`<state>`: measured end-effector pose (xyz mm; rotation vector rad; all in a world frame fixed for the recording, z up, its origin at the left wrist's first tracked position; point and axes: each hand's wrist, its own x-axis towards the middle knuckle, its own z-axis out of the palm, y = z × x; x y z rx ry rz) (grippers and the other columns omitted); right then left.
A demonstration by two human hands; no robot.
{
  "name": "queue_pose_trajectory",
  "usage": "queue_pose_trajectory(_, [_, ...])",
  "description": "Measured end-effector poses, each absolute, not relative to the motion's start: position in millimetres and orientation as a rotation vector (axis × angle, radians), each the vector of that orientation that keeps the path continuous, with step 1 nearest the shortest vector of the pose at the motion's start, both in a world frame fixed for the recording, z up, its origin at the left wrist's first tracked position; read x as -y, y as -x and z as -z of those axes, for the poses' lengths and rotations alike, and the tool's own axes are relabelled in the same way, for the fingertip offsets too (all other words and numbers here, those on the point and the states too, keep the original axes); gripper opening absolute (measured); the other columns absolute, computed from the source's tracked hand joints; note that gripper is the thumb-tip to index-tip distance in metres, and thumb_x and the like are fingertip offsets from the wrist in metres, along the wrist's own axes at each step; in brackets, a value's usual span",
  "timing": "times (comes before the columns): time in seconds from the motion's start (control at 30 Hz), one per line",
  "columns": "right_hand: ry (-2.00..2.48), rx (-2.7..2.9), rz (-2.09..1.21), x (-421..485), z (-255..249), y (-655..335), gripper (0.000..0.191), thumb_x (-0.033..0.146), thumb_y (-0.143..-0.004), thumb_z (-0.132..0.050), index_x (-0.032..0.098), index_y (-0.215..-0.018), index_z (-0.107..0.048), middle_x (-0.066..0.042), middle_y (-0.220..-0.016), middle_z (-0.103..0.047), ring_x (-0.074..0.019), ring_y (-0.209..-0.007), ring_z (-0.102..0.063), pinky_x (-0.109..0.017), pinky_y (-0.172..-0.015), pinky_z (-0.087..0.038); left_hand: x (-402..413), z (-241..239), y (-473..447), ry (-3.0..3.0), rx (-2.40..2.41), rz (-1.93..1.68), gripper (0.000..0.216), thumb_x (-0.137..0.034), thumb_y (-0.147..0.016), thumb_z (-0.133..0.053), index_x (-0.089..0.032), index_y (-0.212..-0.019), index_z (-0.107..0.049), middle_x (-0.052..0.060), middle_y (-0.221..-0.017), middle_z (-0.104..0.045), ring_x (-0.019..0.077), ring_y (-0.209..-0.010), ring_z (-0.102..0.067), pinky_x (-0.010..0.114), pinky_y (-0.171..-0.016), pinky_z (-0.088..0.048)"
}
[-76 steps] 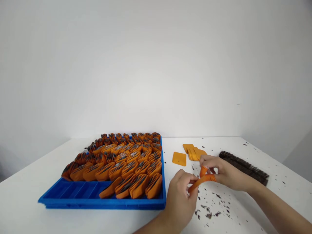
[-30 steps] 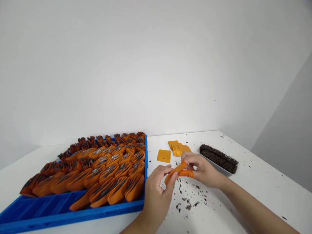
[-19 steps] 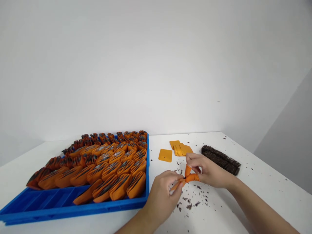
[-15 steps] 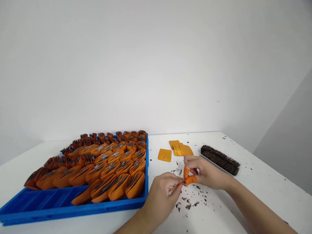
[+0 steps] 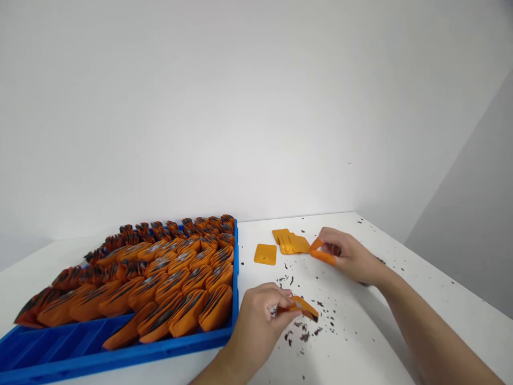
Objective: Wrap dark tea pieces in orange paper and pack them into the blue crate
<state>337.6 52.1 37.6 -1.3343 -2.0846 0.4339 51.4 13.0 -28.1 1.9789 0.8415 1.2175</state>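
Observation:
My left hand (image 5: 259,315) pinches a folded orange sleeve with dark strips inside (image 5: 303,307), just above the white table (image 5: 401,321). My right hand (image 5: 348,258) has orange finger cots on two fingertips and reaches over the tray of dark brown strips, which it mostly hides. Its fingers are curled; what they hold I cannot make out. A pile of flat orange sleeves (image 5: 292,242) lies just left of that hand, and a single flat one (image 5: 265,254) lies apart from the pile.
A blue tray (image 5: 120,353) at the left holds several rows of filled orange sleeves (image 5: 176,272); its front left compartments are bare. Dark crumbs (image 5: 304,331) are scattered on the table near my left hand. A white wall stands behind.
My hands have parted. The left keeps the filled orange sleeve low over the table; the right has moved away to the far right, over the dark strips.

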Motion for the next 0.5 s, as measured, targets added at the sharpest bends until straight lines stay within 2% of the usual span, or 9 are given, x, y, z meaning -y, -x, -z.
queue_pose_trajectory(0.13, [1.806,2.029,-0.083,-58,-36,-380,0.029,0.057,-0.096,-0.066,0.033,-0.105,-0.080,-0.005,-0.104,-0.066,-0.0193,-0.074,-0.060,-0.033,-0.062,-0.045,-14,29,-52,-1.946,-0.773,-1.326,0.027,-0.005,-0.084,-0.077,-0.021,-0.067,-0.065,0.005,-0.087,-0.080,0.0243,-0.090,-0.081,0.041,-0.085,-0.070])
queue_pose_trajectory(0.3, [1.977,2.038,-0.107,-65,-23,-406,0.046,0.069,-0.092,-0.064,0.037,-0.119,-0.082,-0.008,-0.107,-0.067,-0.0202,-0.069,-0.062,-0.034,-0.056,-0.047,-12,27,-52,-1.953,-0.830,-1.231,0.030,0.002,-0.082,-0.067,-0.021,-0.066,-0.056,0.010,-0.123,-0.081,0.0296,-0.121,-0.077,0.038,-0.086,-0.070])
queue_pose_trajectory(0.4, [1.994,2.049,-0.159,-68,-20,-403,0.050,0.070,-0.095,-0.058,0.038,-0.128,-0.080,-0.009,-0.110,-0.067,-0.0208,-0.072,-0.064,-0.035,-0.058,-0.049,-10,29,-53,-1.914,-0.836,-1.183,0.024,0.002,-0.083,-0.062,-0.021,-0.076,-0.064,0.009,-0.126,-0.082,0.0302,-0.126,-0.075,0.033,-0.079,-0.070])
queue_pose_trajectory(0.5, [2.049,2.011,-0.172,-69,-22,-398,0.046,0.068,-0.094,-0.058,0.036,-0.120,-0.079,-0.009,-0.119,-0.066,-0.0212,-0.077,-0.066,-0.036,-0.063,-0.053,-10,31,-52,-1.826,-0.889,-1.056,0.029,-0.002,-0.086,-0.062,-0.022,-0.102,-0.078,0.009,-0.120,-0.082,0.0289,-0.111,-0.080,0.030,-0.064,-0.070])
